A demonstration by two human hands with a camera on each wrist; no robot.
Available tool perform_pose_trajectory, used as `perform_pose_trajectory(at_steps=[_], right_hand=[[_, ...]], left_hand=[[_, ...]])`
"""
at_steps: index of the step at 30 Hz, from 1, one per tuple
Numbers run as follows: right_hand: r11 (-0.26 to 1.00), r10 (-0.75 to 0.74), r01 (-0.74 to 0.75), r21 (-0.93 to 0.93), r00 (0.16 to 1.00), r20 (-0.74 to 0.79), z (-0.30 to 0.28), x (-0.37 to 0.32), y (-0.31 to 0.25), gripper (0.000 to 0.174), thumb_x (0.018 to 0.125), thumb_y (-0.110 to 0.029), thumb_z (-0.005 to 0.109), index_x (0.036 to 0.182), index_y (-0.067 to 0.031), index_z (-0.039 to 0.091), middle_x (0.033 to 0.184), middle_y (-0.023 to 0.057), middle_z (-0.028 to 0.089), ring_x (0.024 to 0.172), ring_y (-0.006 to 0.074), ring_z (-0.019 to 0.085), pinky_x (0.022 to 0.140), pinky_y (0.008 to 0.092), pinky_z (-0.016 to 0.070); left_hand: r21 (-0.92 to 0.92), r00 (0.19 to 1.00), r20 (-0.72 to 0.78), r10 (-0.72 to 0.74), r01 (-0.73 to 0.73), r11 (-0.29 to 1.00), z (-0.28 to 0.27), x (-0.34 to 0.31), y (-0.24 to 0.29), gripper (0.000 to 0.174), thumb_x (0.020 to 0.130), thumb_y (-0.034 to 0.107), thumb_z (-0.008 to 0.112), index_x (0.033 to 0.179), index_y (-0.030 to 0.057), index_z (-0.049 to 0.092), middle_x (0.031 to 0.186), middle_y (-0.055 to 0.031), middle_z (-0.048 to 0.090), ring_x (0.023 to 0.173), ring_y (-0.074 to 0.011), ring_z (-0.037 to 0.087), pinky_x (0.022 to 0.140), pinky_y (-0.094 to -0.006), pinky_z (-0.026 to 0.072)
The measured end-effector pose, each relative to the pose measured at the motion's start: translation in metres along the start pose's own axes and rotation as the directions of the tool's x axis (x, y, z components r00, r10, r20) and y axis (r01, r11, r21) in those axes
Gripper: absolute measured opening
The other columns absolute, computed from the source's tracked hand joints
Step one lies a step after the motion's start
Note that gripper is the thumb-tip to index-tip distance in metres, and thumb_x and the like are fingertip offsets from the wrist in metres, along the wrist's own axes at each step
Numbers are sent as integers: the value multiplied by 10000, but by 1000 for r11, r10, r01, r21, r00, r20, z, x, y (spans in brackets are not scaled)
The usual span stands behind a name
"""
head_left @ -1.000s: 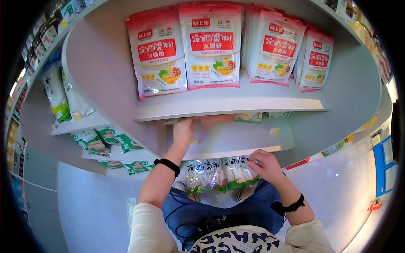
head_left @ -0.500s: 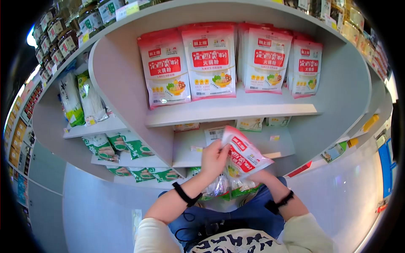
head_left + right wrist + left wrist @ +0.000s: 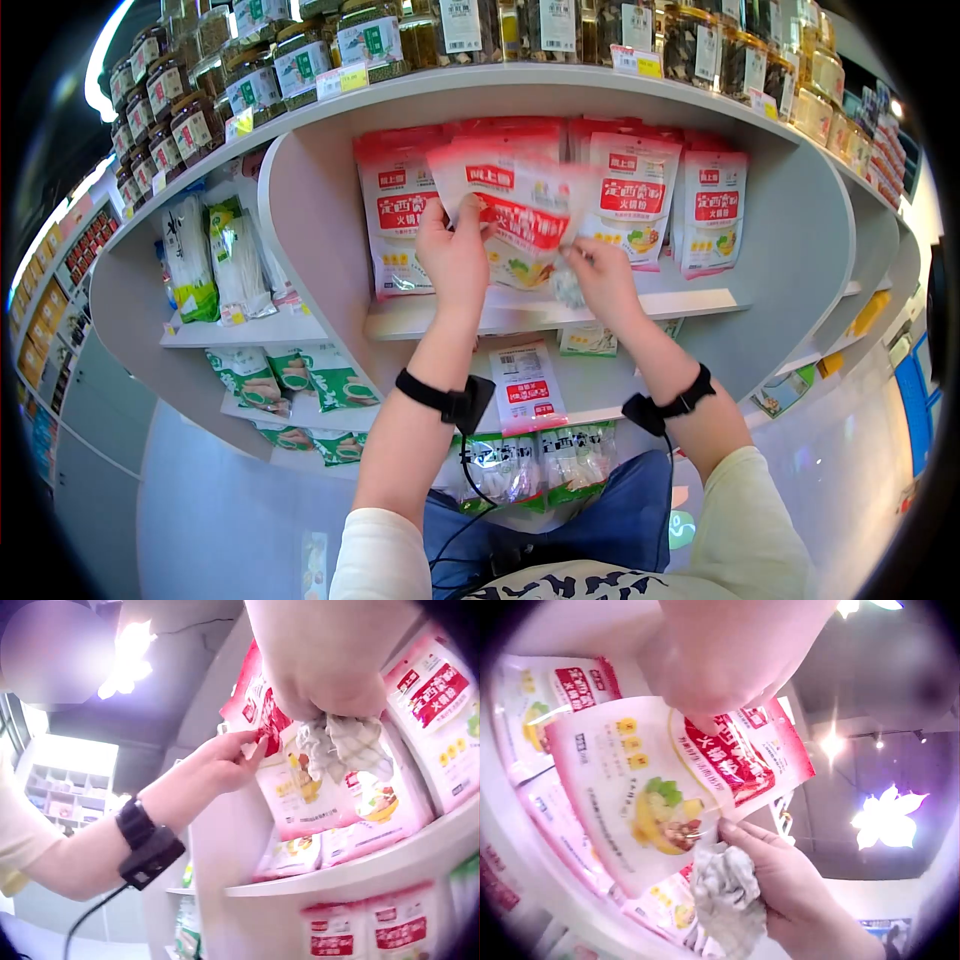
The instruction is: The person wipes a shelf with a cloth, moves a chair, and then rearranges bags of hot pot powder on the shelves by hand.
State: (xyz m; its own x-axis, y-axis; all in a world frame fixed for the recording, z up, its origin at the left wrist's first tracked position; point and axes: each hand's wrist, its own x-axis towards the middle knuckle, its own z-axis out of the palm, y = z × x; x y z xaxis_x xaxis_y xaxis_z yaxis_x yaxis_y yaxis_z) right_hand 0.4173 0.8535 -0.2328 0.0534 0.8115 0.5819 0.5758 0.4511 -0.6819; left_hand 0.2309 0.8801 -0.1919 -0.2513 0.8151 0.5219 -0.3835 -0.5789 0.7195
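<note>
My left hand (image 3: 455,255) grips a red-and-white packet of hot pot noodles (image 3: 525,225) by its left side, thumb on the printed front. The packet is raised, slightly tilted, before a row of matching packets (image 3: 632,190) on the upper shelf. My right hand (image 3: 603,280) holds a crumpled pale cloth (image 3: 726,889) at the packet's lower right edge. In the left wrist view, that hand's thumb is right at the packet's edge. The right wrist view has the cloth (image 3: 341,746) bunched under the right fingers, overlapping the packet front.
One packet (image 3: 525,385) lies on the lower shelf, its print upside down. Jars (image 3: 370,45) with price tags line the top ledge. Curved dividers (image 3: 320,240) bound the compartment. Bags of noodles (image 3: 238,260) stand at left; green-and-white bags (image 3: 340,375) are below.
My left hand came out from under the upper shelf with the packet and raised it to the upper row. My right hand followed upward with the cloth. The head view has tilted up.
</note>
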Motion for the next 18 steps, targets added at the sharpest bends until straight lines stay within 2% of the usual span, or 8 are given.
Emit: perform_pose_trajectory(at_steps=[1,4,5,7,9,13,16,18], right_hand=[[997,11,-8,79,999,-40,5,16,11,230,901,-200,634,986,11,666,806,201,659,731,311,643,669,377,486],[983,49,-29,181,993,-108,33,49,68,226,905,-194,623,970,20,654,795,211,643,724,330,626,667,393,480],[991,58,-45,129,993,-99,44,55,90,226,906,-190,620,966,25,650,796,209,644,732,331,629,672,396,482],[998,63,-62,14,995,-80,50,60,107,214,908,-168,610,991,27,641,835,201,666,764,310,650,694,388,492],[993,97,-88,80,988,-116,55,60,107,218,914,-166,602,1023,20,640,870,203,674,791,318,654,714,382,497],[993,81,-67,94,984,-158,59,61,96,246,923,-152,590,1110,3,630,925,198,685,833,303,666,751,361,509],[975,19,37,218,968,-250,63,69,88,307,912,-101,630,1191,24,604,907,90,674,789,165,602,748,291,499],[972,22,25,234,981,-195,62,70,83,373,895,-103,657,1239,17,576,938,90,667,820,163,602,764,293,501]], left_hand=[[-4,998,65,-5,5,1000,-9,14,-18,245,929,110,638,1133,1,557,1066,-79,628,912,-150,626,755,-320,567],[551,921,108,374,-368,749,-27,23,-59,459,873,82,680,1267,-11,465,1224,-149,547,1057,-245,592,874,-385,531],[706,926,145,348,-343,619,-35,12,-67,672,804,59,720,1367,-15,359,1313,-205,458,1166,-355,526,965,-426,473],[917,936,297,187,-334,218,-45,-19,-67,596,784,71,721,1310,-8,451,1234,-203,512,1150,-388,524,949,-426,477],[876,873,476,-105,-461,140,-58,-33,-77,490,789,123,716,1234,17,541,1190,-199,540,1113,-391,542,917,-465,481],[835,824,549,-139,-531,146,-64,-45,-93,367,846,203,655,1171,41,600,1167,-190,558,1022,-373,599,888,-465,493],[844,845,510,-161,-455,284,-61,-40,-102,375,873,230,628,1194,40,591,1181,-196,559,994,-379,611,872,-465,500],[810,800,580,-156,-547,211,-59,-42,-102,385,883,245,621,1207,41,587,1193,-198,559,986,-382,614,865,-463,502]])
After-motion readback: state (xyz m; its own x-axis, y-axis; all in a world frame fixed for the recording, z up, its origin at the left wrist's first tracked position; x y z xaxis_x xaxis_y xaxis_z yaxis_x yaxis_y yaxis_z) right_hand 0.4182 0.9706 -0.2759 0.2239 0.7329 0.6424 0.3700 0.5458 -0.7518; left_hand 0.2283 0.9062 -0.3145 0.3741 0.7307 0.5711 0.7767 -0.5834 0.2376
